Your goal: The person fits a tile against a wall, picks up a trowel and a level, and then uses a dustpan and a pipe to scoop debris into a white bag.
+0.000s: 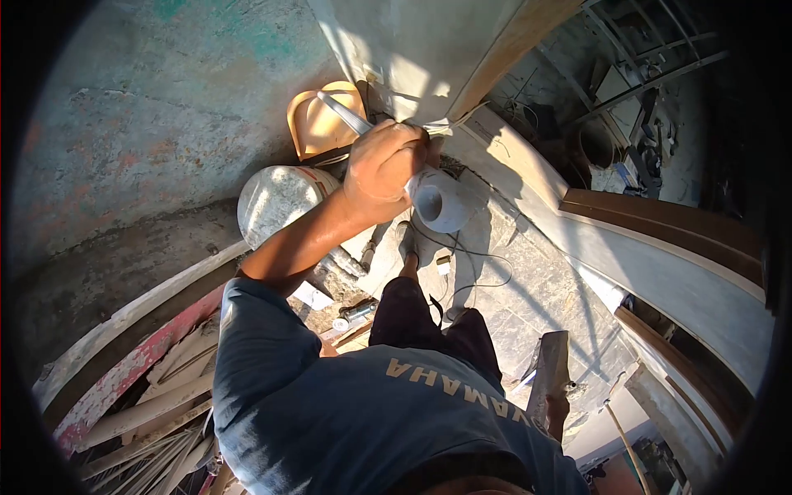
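My left hand (388, 165) is raised in front of me, closed around a pale grey, pipe-like piece (342, 111). One end of it is narrow and points away; the near end is wide and round with a dark opening. Low on the right, my right hand (558, 412) is partly hidden by shadow and my shirt. It appears to grip a flat, dusty, board-like piece (548, 371) that stands on edge; the exact kind cannot be made out. A white bucket (280, 202) stands beyond my left forearm.
A yellow plastic item (330, 120) leans by the wall corner. On the floor lie a small power tool (355, 315) and a thin cable (487, 285) near my feet. Wooden strips (157, 404) are piled at lower left. A long wooden frame (668, 231) runs along the right.
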The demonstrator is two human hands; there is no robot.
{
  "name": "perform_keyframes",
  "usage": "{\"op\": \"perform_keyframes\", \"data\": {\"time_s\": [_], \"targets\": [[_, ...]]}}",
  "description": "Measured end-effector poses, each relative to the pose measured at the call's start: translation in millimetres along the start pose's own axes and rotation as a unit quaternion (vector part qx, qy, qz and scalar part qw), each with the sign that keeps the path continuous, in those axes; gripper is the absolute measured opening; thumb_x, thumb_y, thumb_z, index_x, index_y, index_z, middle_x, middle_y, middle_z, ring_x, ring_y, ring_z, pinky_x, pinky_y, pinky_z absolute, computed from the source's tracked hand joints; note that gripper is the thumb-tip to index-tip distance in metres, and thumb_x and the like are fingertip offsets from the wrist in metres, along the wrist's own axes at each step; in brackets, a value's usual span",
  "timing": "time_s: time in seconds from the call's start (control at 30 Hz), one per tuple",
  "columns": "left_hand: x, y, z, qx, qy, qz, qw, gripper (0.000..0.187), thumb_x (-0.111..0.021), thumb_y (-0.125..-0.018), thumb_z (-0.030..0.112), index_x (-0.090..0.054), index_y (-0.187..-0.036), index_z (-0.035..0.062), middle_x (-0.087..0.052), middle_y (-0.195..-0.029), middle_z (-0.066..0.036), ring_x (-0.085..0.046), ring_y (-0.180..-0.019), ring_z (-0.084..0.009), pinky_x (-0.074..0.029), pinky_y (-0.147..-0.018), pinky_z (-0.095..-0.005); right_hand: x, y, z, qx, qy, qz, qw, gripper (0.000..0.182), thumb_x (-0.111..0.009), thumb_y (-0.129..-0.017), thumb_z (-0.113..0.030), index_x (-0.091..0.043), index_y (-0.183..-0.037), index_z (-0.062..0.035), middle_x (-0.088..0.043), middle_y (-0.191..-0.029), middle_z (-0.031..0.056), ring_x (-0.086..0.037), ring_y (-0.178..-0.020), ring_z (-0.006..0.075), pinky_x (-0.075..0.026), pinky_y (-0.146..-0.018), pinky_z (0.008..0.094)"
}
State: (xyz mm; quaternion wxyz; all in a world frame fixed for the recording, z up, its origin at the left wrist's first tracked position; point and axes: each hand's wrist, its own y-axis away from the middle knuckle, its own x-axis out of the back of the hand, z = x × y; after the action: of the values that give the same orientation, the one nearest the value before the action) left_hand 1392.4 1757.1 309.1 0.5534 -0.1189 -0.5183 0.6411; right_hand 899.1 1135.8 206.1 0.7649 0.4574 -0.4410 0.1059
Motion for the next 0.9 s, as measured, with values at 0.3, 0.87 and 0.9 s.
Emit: {"op": "perform_keyframes", "data": {"time_s": [0.3,0.87,0.9], "targets": [[141,-128,106,-0.067,-0.258,0.296,0.917,0.014,-0.070,-0.081,0.005,-0.063,-0.078,-0.0058,-0.057,-0.055,-0.011,-0.050,-0.044,-0.0136,-0.039,-0.044,-0.0240,-42,-12,15,-0.021,-0.129,0.018,0.991,0.042,-0.069,-0.077,-0.027,-0.058,-0.111,-0.0057,-0.065,-0.097,0.0158,-0.062,-0.094,0.0314,-0.049,-0.077,0.0414],[44,-125,507,0.029,-0.016,0.188,0.982,0.011,-0.065,-0.084,0.008,-0.060,-0.085,-0.0022,-0.055,-0.065,-0.008,-0.051,-0.055,-0.0142,-0.042,-0.051,-0.0276,-339,11,276,-0.195,-0.514,0.063,0.833,0.056,-0.072,-0.076,-0.032,-0.054,-0.122,-0.0054,-0.067,-0.096,0.0165,-0.065,-0.082,0.0308,-0.051,-0.073,0.0427],[32,-118,513,0.044,0.043,0.128,0.990,0.010,-0.066,-0.083,0.005,-0.061,-0.084,-0.0034,-0.056,-0.065,-0.008,-0.051,-0.053,-0.0142,-0.042,-0.049,-0.0269,-277,44,265,-0.207,-0.311,0.027,0.927,0.046,-0.072,-0.076,-0.030,-0.061,-0.112,-0.0050,-0.068,-0.090,0.0157,-0.066,-0.084,0.0302,-0.051,-0.072,0.0415]]}}
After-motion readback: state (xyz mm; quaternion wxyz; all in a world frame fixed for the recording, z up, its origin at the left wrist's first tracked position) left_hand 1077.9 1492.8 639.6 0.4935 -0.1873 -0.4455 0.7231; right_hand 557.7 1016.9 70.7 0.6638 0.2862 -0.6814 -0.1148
